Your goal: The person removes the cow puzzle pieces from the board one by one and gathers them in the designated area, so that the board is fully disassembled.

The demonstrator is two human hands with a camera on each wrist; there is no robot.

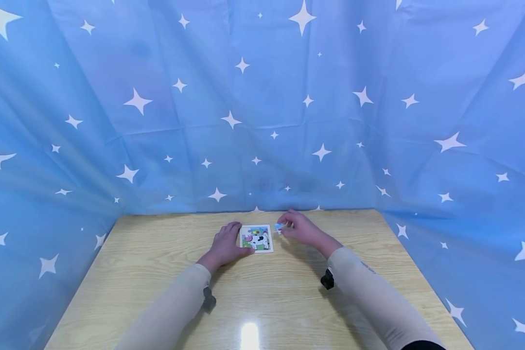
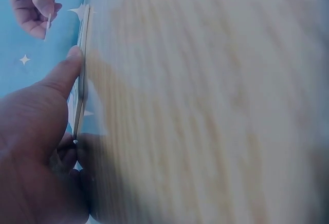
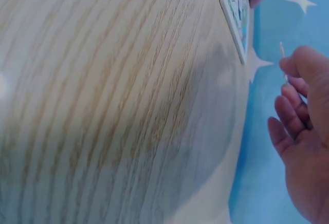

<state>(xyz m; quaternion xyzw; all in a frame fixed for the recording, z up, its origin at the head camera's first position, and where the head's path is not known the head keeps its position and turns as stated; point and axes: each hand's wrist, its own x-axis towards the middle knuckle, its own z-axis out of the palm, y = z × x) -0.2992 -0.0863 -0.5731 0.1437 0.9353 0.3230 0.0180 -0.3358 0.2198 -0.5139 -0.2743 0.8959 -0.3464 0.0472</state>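
A small square jigsaw board (image 1: pixel 271 238) with a white frame and a cow picture lies flat near the table's far edge. My left hand (image 1: pixel 226 243) grips it from the left, thumb along the near edge and fingers at the far left corner. From the left wrist view, the thumb presses the board's thin side (image 2: pixel 81 88). Just right of the board, my right hand (image 1: pixel 302 228) pinches a small blue-and-white puzzle piece (image 1: pixel 278 227) between thumb and fingertips. The right wrist view shows this thin piece (image 3: pixel 281 50) edge-on, held above the table and apart from the board.
The pale wood table (image 1: pixel 262 287) reaches back to a blue curtain (image 1: pixel 262 121) with white stars, which also hangs at both sides. A bright light reflection (image 1: pixel 249 335) shows on the near tabletop. Dark wrist devices (image 1: pixel 327 279) are worn at both cuffs.
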